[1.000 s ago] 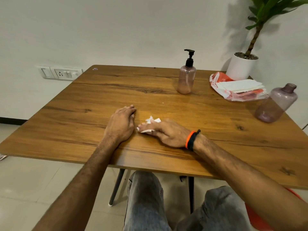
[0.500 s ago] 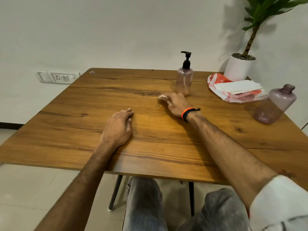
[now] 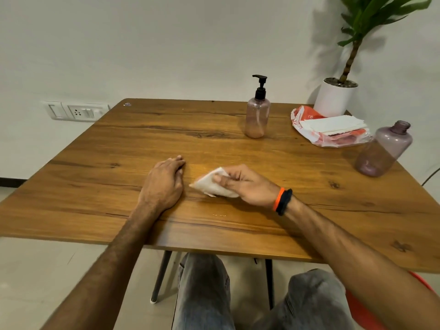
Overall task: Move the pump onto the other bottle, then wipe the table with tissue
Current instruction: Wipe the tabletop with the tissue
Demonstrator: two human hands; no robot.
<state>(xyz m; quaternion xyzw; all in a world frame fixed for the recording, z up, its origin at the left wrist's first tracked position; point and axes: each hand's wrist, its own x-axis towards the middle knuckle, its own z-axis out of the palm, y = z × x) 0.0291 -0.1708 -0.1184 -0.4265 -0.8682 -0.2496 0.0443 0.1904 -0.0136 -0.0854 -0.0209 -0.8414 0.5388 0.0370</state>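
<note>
My right hand [image 3: 245, 184] grips a folded white tissue [image 3: 213, 184] just above the wooden table [image 3: 238, 225], near its middle front. My left hand [image 3: 164, 184] lies flat on the table right beside the tissue, holding nothing. A pink bottle [image 3: 257, 117] with a black pump [image 3: 260, 88] on top stands upright at the back centre. A second, purple bottle [image 3: 384, 150] without a cap stands at the right side, appearing tilted in this wide view.
An orange-and-clear pack of white tissues [image 3: 331, 129] lies at the back right, next to a white plant pot [image 3: 335, 97] holding a tall green plant. A wall socket [image 3: 76, 111] sits on the left wall. My knees show under the table's front edge.
My right hand swept the tissue out toward the pump bottle and has come back next to my left hand, now lifting the tissue slightly. The left hand stayed put.
</note>
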